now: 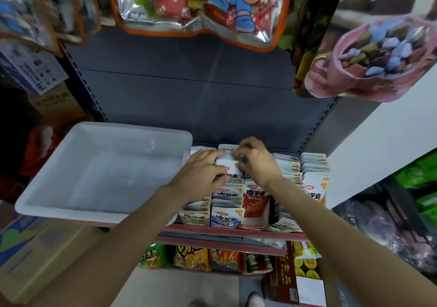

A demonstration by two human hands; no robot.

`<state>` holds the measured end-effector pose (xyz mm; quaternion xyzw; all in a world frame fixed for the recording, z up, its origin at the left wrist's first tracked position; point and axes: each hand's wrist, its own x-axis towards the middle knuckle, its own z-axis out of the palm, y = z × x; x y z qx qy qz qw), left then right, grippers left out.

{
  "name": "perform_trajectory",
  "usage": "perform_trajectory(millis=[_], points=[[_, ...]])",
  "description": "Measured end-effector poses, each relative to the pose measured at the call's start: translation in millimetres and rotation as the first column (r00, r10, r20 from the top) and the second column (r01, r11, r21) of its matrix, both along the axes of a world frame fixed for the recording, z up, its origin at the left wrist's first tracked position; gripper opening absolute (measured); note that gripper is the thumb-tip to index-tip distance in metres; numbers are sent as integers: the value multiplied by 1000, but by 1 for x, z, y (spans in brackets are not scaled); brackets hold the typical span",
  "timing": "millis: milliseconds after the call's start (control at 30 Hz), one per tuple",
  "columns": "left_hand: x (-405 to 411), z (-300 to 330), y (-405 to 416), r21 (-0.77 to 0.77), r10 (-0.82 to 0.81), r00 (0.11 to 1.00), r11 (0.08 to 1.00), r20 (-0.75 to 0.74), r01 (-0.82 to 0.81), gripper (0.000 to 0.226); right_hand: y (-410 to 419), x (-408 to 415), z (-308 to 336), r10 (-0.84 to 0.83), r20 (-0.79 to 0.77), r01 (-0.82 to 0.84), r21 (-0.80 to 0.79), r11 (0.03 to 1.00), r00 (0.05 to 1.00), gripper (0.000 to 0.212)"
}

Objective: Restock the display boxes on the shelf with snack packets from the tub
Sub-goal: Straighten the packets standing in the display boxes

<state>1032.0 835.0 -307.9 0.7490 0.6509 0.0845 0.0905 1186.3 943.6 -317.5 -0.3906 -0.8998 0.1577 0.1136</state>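
Both hands work in the display boxes point(250, 221) just right of the tub point(104, 172), which looks empty. The left hand point(201, 176) lies fingers-forward on the packets point(228, 172) near the back of a row, thumb curled against one. The right hand point(255, 162) pinches packet tops beside it. To seat them well, I would press the row back, keep each packet upright and facing front, then slide the held ones into the gap without bending their corners.
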Motion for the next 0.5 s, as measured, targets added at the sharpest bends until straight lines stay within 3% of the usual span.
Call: perform_trajectory(millis=[200, 333, 500], points=[[3, -1, 10, -98, -29, 997, 995, -68, 22, 38, -4, 5, 1, 75, -15, -76, -89, 993, 997, 12], [-2, 0, -3, -8, -18, 998, 1000, 64, 18, 30, -3, 18, 10, 66, -79, -79, -180, 981, 995, 16], [-10, -7, -5, -49, -27, 988, 998, 150, 35, 32, 9, 24, 10, -57, -71, 48, -128, 991, 996, 25]])
